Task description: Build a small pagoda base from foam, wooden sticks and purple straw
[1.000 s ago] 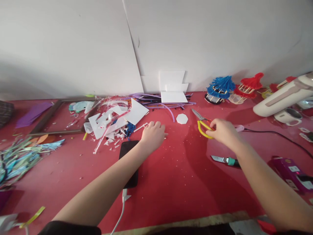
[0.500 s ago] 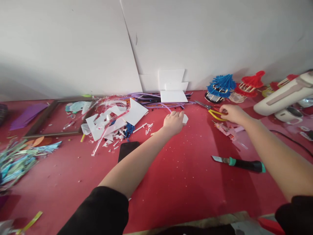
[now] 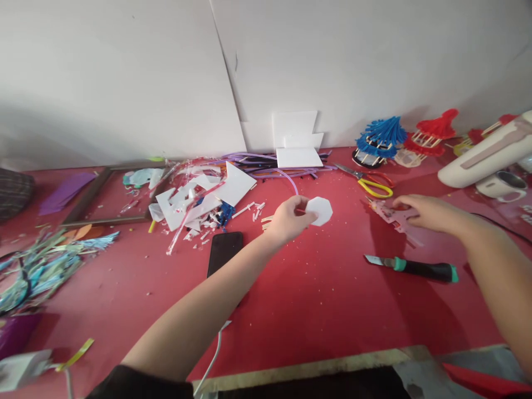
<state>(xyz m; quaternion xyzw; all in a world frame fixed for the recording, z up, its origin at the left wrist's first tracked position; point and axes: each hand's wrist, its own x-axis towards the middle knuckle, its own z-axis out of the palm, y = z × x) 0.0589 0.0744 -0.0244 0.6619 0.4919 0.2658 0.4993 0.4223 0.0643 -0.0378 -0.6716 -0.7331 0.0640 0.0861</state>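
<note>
My left hand (image 3: 291, 218) pinches a small white eight-sided piece of board (image 3: 319, 211) by its left edge, between thumb and fingers, just above the red table. On the right, my right hand (image 3: 424, 212) is at the rear of a pink glue gun (image 3: 389, 215) lying on its side. Its thumb and forefinger are apart, and whether they touch the gun is unclear. Scissors (image 3: 374, 184) with red and yellow handles lie behind the glue gun. In front of it rests a craft knife (image 3: 415, 268) with a black and green handle, blade pointing left.
White board scraps (image 3: 235, 185) and a black phone (image 3: 225, 250) lie left of centre. Purple stems (image 3: 260, 166) run along the wall. Blue (image 3: 380, 141) and red (image 3: 432, 136) pavilion models, a pale bottle (image 3: 482, 147) and a mug (image 3: 502, 185) stand at right. A wooden frame (image 3: 85, 197) lies left.
My right hand has moved from the scissors' handles toward me and right, to the glue gun. My left hand has turned, bringing the white piece into fuller view. The camera view has shifted slightly.
</note>
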